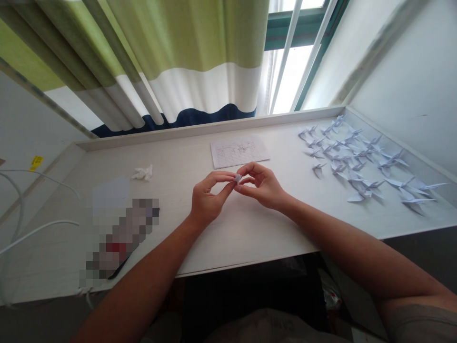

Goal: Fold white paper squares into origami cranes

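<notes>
A small piece of folded white paper [237,179] is pinched between my two hands, above the middle of the white desk [221,238]. My left hand [210,196] grips its left side between thumb and fingertips. From the other side, the thumb and index finger of my right hand [262,185] close on it. The fingertips cover much of the paper, so its exact shape cannot be made out. Just behind my hands lies a sheet with a printed table [239,151]. Many folded paper cranes [357,157] stand in a group on the right of the desk.
A crumpled white tissue [143,173] and a pale paper sheet [111,193] lie on the left. Nearer is a blurred-out long object [123,238]. White cables [39,233] loop at the left edge. A raised rim [214,125] runs along the back, below the curtain [200,52].
</notes>
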Motion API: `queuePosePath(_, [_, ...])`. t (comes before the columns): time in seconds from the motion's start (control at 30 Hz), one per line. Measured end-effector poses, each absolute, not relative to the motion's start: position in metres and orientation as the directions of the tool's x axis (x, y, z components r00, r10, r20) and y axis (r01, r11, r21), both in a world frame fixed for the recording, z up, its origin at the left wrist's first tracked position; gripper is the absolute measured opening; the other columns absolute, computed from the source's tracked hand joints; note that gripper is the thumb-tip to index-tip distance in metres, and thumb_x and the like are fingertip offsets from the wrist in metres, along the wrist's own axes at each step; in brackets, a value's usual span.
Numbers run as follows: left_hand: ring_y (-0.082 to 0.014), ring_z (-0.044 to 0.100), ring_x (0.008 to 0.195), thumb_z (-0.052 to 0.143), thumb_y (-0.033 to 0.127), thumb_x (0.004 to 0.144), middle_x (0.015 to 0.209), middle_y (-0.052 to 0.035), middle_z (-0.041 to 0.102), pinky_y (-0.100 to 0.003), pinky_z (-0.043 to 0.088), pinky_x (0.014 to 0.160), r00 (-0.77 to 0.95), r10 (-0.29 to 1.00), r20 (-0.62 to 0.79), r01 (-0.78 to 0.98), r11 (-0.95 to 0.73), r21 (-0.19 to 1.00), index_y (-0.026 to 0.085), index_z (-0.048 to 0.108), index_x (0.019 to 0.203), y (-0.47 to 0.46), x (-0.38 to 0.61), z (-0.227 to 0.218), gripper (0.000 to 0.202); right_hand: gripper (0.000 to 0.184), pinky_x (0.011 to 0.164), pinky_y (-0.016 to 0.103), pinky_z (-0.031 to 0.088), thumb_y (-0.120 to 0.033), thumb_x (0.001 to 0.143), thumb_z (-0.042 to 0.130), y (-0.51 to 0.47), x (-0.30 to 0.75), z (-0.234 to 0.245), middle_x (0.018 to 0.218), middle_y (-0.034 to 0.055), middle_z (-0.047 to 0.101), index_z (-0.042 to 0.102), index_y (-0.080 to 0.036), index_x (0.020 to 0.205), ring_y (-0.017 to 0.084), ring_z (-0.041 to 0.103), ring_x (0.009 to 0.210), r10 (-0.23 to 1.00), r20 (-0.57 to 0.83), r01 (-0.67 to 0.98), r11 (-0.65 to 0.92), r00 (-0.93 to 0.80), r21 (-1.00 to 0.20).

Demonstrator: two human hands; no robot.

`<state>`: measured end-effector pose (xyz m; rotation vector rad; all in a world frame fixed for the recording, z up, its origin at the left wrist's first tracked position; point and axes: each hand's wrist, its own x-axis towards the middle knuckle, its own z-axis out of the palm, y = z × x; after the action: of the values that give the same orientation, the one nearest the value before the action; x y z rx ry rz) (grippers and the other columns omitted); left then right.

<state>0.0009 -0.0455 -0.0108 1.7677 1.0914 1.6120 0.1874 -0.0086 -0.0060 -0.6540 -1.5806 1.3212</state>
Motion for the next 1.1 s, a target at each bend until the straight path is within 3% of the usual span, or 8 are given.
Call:
queuePosePath(0.1, [-0.0232,0.078,0.108,0.083,0.028,0.092,0.109,-0.0061,0.083,-0.046,0.062,0.102,-0.008,0.780,0.626,0.207,-0.611,0.764,0.026,0.079,0.106,-0.0455,-0.0002,-0.0100,0.015,0.022,0.093,0.043,0.061,-0.034,0.087,0.085,-0.0105,0.1891,-0.0053,0.105,0.0032,0.074,0.069,-0.027,0.101,0.022,0.071,0.105,0.800,0.445,-0.158,0.418,-0.403,-0.895])
queuePosePath(0.23, [-0.0233,0.078,0.111,0.080,0.020,0.094,0.111,-0.0051,0.082,-0.047,0.063,0.101,0.057,0.664,0.745,0.218,-0.737,0.640,0.028,0.081,0.100,-0.0438,-0.0027,-0.0069,0.009,0.011,0.097,0.047,0.060,-0.027,0.093,0.079,-0.0103,0.1911,-0.0035,0.110,0.0044,0.077,0.075,-0.029,0.102,0.023,0.072,0.108,0.709,0.582,-0.108,0.593,-0.399,-0.798])
queuePosePath(0.4, [-0.0205,0.077,0.106,0.079,0.014,0.093,0.106,-0.0034,0.079,-0.042,0.064,0.096,0.056,0.578,0.814,0.258,-0.796,0.548,0.029,0.082,0.102,-0.0424,-0.0048,-0.0043,0.018,0.014,0.099,0.051,0.061,-0.029,0.094,0.078,-0.0109,0.1932,0.0019,0.113,0.0064,0.079,0.079,-0.030,0.108,0.025,0.074,0.107,0.675,0.612,-0.056,0.652,-0.411,-0.757])
queuePosePath(0.57, [-0.0195,0.078,0.098,0.078,0.023,0.096,0.101,-0.0031,0.079,-0.039,0.066,0.091,0.053,0.609,0.791,0.305,-0.764,0.568,0.028,0.081,0.097,-0.0431,-0.0055,-0.0040,0.006,0.019,0.095,0.049,0.063,-0.032,0.093,0.079,-0.0103,0.1934,0.0020,0.112,0.0067,0.079,0.081,-0.031,0.112,0.025,0.073,0.104,0.684,0.608,-0.005,0.662,-0.403,-0.749])
queuePosePath(0.83, [-0.0228,0.079,0.112,0.077,0.018,0.096,0.120,-0.0055,0.082,-0.045,0.065,0.101,0.072,0.647,0.759,0.272,-0.745,0.609,0.027,0.080,0.103,-0.0463,-0.0051,-0.0045,0.011,0.017,0.090,0.047,0.065,-0.030,0.095,0.077,-0.0093,0.1936,-0.0001,0.113,0.0048,0.081,0.082,-0.033,0.110,0.024,0.074,0.103,0.698,0.618,-0.015,0.659,-0.361,-0.752])
queuePosePath(1.1, [-0.0201,0.079,0.099,0.080,0.026,0.095,0.106,-0.0045,0.083,-0.040,0.065,0.093,-0.007,0.685,0.728,0.320,-0.688,0.651,0.026,0.081,0.102,-0.0466,-0.0025,-0.0025,0.007,0.026,0.086,0.045,0.066,-0.023,0.096,0.076,-0.0121,0.1902,-0.0009,0.115,0.0043,0.082,0.082,-0.034,0.119,0.023,0.075,0.105,0.700,0.624,-0.045,0.652,-0.346,-0.757])
